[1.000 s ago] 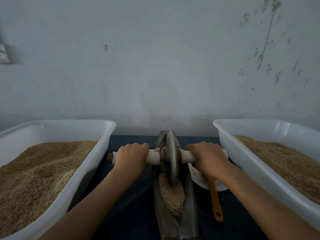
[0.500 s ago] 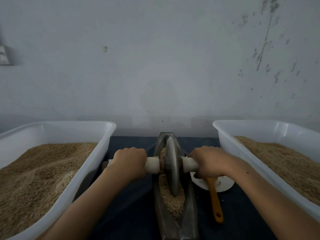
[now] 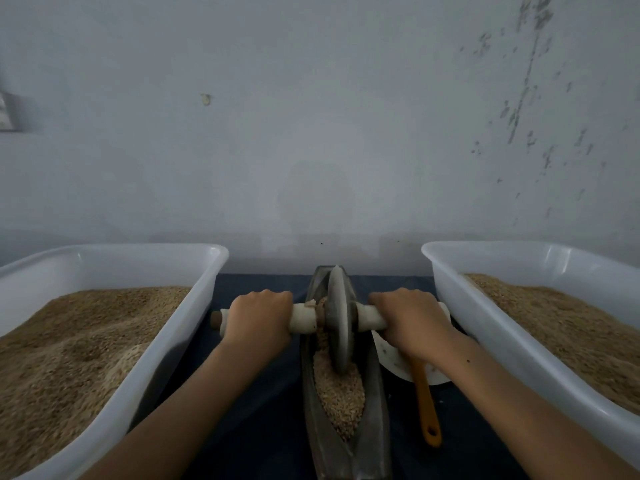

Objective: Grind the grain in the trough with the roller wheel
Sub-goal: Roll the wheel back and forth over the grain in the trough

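A dark metal boat-shaped trough point(image 3: 311, 420) lies lengthwise in the middle of the table, holding pale grain point(image 3: 341, 393). The grey roller wheel point(image 3: 341, 320) stands upright in the trough's far half, its lower rim in the grain. A white-wrapped axle point(image 3: 304, 318) runs through the wheel. My left hand point(image 3: 259, 317) grips the axle's left side. My right hand point(image 3: 412, 320) grips its right side, and the hand hides that end.
Two big white tubs of grain flank the trough, one at the left point(image 3: 194, 317) and one at the right point(image 3: 460, 317). A white plate point(image 3: 391, 362) with an orange-handled tool point(image 3: 427, 407) sits right of the trough. A dark cloth point(image 3: 263, 393) covers the table; a wall stands close behind.
Both hands first drew the wheel toward me along the trough, then pushed it back toward the far end. Their grips on the axle are unchanged.
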Demonstrator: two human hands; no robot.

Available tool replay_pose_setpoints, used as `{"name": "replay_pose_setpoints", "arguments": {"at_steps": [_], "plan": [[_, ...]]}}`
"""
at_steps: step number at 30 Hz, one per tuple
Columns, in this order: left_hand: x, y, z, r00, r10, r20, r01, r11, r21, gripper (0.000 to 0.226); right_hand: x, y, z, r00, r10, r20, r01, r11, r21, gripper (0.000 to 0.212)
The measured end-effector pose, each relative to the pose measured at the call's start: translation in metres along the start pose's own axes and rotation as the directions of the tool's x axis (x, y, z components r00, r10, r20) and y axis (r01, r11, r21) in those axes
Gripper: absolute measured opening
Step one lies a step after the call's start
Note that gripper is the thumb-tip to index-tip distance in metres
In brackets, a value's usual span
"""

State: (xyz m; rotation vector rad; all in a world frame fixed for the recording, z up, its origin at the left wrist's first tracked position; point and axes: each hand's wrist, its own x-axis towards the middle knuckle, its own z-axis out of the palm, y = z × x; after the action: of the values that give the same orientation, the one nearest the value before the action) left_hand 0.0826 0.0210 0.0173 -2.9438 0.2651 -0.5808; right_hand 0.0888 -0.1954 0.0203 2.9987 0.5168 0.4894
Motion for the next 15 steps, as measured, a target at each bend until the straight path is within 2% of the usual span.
{"name": "replay_pose_setpoints", "arguments": {"at_steps": [4, 8, 11, 15], "plan": [[0.002, -0.006, -0.007, 0.978, 0.039, 0.204, -0.036, 0.999, -0.017, 0.031, 0.0, -0.002, -0.015, 0.973, -0.027, 0.229, 0.037, 0.998, -0.042, 0.024], [0.001, -0.008, -0.008, 0.959, 0.04, 0.28, -0.031, 0.999, -0.036, 0.03, 0.0, -0.003, -0.02, 0.948, -0.036, 0.315, 0.051, 0.998, -0.039, 0.029], [0.001, -0.004, -0.006, 0.982, 0.008, 0.189, -0.005, 1.0, -0.017, 0.026, 0.001, -0.002, -0.016, 0.967, -0.012, 0.255, 0.024, 0.999, -0.043, 0.026], [0.0, 0.004, 0.001, 0.999, -0.029, -0.043, 0.029, 1.0, -0.005, 0.017, 0.0, -0.002, -0.003, 1.0, 0.022, 0.02, -0.022, 1.0, -0.016, 0.011]]}}
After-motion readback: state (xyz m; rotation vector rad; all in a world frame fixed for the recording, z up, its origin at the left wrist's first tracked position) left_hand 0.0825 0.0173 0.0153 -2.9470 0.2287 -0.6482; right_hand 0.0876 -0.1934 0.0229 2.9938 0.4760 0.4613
